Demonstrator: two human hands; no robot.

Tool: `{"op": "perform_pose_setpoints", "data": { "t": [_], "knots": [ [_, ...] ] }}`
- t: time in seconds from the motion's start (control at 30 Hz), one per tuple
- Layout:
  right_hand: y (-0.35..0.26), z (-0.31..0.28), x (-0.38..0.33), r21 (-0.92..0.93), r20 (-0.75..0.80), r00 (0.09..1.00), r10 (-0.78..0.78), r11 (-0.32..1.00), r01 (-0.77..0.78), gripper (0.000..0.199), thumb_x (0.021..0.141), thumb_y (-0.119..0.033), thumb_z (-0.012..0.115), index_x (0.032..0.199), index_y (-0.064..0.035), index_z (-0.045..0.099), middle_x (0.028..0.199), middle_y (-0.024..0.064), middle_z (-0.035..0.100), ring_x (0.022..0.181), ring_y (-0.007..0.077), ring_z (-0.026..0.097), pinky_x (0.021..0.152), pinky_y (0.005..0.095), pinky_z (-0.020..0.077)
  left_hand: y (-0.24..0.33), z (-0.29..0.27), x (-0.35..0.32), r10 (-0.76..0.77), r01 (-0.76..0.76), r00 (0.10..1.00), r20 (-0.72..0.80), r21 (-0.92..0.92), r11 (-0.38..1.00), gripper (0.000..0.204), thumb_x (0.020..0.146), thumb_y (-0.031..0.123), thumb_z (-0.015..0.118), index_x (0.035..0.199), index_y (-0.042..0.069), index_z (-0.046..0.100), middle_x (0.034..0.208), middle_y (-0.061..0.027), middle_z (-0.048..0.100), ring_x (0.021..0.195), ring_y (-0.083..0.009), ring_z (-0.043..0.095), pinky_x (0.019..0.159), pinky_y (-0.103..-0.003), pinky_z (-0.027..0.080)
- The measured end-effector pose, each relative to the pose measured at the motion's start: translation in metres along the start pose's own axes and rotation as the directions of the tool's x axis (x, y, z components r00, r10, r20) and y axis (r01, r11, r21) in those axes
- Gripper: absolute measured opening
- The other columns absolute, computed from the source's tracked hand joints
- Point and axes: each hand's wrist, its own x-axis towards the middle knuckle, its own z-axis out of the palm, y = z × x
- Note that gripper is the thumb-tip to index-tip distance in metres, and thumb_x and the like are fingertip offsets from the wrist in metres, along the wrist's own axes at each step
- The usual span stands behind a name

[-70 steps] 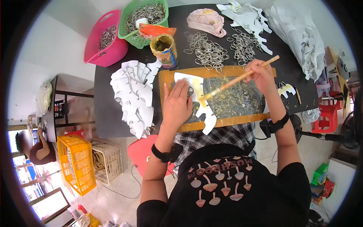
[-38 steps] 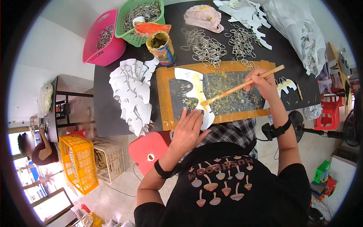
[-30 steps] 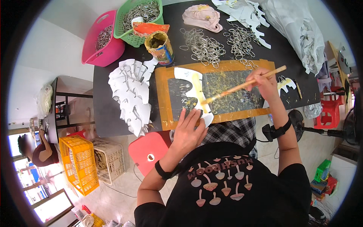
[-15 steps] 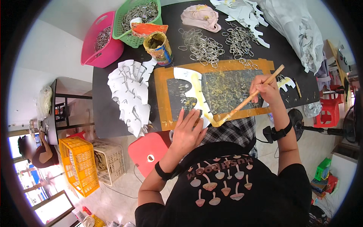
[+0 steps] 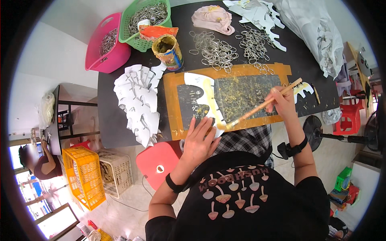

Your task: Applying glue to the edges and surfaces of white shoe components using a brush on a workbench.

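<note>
My right hand [image 5: 282,102] is closed around the wooden handle of a brush [image 5: 257,109]. The brush's bristles rest at the near right edge of a white cut-out piece [image 5: 209,94] with notched, curved edges and a yellowish smear of paste down it. My left hand [image 5: 199,141] lies with fingers apart over the near end of that piece, pressing it to a dark board [image 5: 245,90] with orange tape [image 5: 171,94] round its border. Dried yellow flecks cover the board. An open can [image 5: 169,52] with brownish paste on its rim stands beyond the board's far left corner.
Left of the board lies an overlapping stack of white cut-outs [image 5: 138,104]. Metal rings [image 5: 217,52] are heaped behind it, with more in a pink basket [image 5: 108,44] and a green basket [image 5: 146,20]. A pink cloth [image 5: 213,19] and white plastic bag [image 5: 313,32] lie farther back.
My right hand has come slightly nearer to me, and the brush lies at a flatter slant. Its bristles have shifted up onto the cut-out's near right edge. My left hand stays put.
</note>
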Motion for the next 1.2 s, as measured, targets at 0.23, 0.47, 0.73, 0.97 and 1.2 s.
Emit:
{"op": "perform_pose_setpoints", "data": {
  "t": [0.23,0.47,0.73,0.97,1.2],
  "knots": [
    [-0.007,0.011,-0.003,-0.013,-0.061,0.998,0.033,0.999,-0.034,0.031,0.093,-0.017,0.052,0.073,0.0038,0.064,0.055,0.0102,0.06,0.042,0.0143,0.056,0.041,0.0235,0.047,0.001,-0.001,0.0,-0.002,0.002,1.0,0.0,-0.012,1.0,0.035,0.07,0.015,0.076,0.1,0.003,0.063,0.12,-0.0169,0.058,0.116,-0.0318,0.054,0.105,-0.054,0.029],
    [-0.013,0.015,-0.004,-0.004,-0.114,0.993,-0.003,1.0,0.002,0.032,0.094,-0.016,0.052,0.07,0.0034,0.063,0.055,0.0098,0.059,0.041,0.0137,0.055,0.04,0.0226,0.0451,0.0,0.0,-0.001,-0.01,0.01,1.0,0.013,-0.018,1.0,0.036,0.07,0.017,0.077,0.101,0.003,0.063,0.121,-0.0169,0.058,0.117,-0.0316,0.053,0.105,-0.053,0.028],
    [-0.022,0.009,-0.003,0.009,-0.105,0.988,-0.115,0.993,0.117,0.031,0.093,-0.014,0.052,0.071,0.0041,0.064,0.054,0.0095,0.059,0.041,0.0132,0.055,0.04,0.0225,0.0441,-0.002,0.002,-0.002,-0.002,0.002,1.0,0.009,-0.022,1.0,0.037,0.07,0.017,0.077,0.101,0.004,0.063,0.121,-0.0167,0.058,0.117,-0.0314,0.053,0.106,-0.052,0.028],
    [-0.031,0.003,-0.007,-0.036,0.015,0.999,-0.028,0.999,0.029,0.03,0.093,-0.012,0.051,0.071,0.0041,0.064,0.059,0.0103,0.061,0.045,0.0125,0.058,0.042,0.0216,0.047,-0.002,0.001,-0.002,-0.01,0.01,1.0,0.004,-0.036,0.999,0.037,0.07,0.017,0.077,0.101,0.004,0.063,0.121,-0.0164,0.058,0.118,-0.0315,0.053,0.105,-0.053,0.028],
    [-0.027,0.002,-0.001,-0.132,-0.156,0.984,-0.086,0.989,0.066,0.031,0.094,-0.013,0.051,0.071,0.0041,0.063,0.057,0.0091,0.06,0.043,0.0123,0.056,0.041,0.0222,0.0459,-0.001,0.0,-0.002,-0.021,0.021,1.0,0.011,-0.033,0.999,0.035,0.071,0.015,0.076,0.101,0.003,0.063,0.122,-0.0168,0.058,0.117,-0.0318,0.053,0.106,-0.054,0.028]
  ]
}}
